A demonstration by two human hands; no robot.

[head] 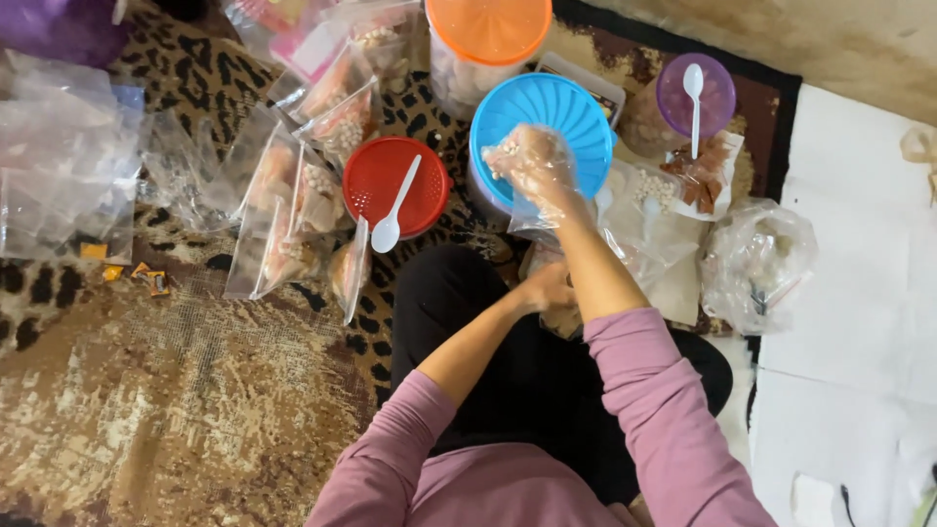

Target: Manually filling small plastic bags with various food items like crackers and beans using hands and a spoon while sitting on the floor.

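Right hand (532, 164): covered by a thin clear plastic glove, raised over the round blue ribbed plastic lid (543, 137) of a clear jar; fingers curled together around a small clump of pale, bead-like food pieces, which are seen through the glove at the fingertips.

Left hand (549, 288): bare, held low under the right forearm, just above the lap; fingers appear closed on a clear plastic bag (634, 234) that lies below the blue lid, though the grip itself is largely hidden by the right arm.

Sleeves: mauve, long, pushed back from both wrists.

Round red plastic lid (395, 185): placed left of the blue lid, with a white plastic spoon (392, 217) laid across it, its bowl hanging over the near rim.

Round orange plastic lid (488, 27): set on a clear jar behind the blue lid.

Round purple translucent lid (695, 95): placed to the right, a second white spoon (693, 102) resting on it.

Filled clear packets (303, 200): a row of sealed bags with pale and reddish contents, laid left of the red lid.

Knotted clear bag (757, 263): bulging, placed at the far right beside a white sheet (859, 293).

Leopard-patterned rug (195, 68): spread on the floor beneath all items.
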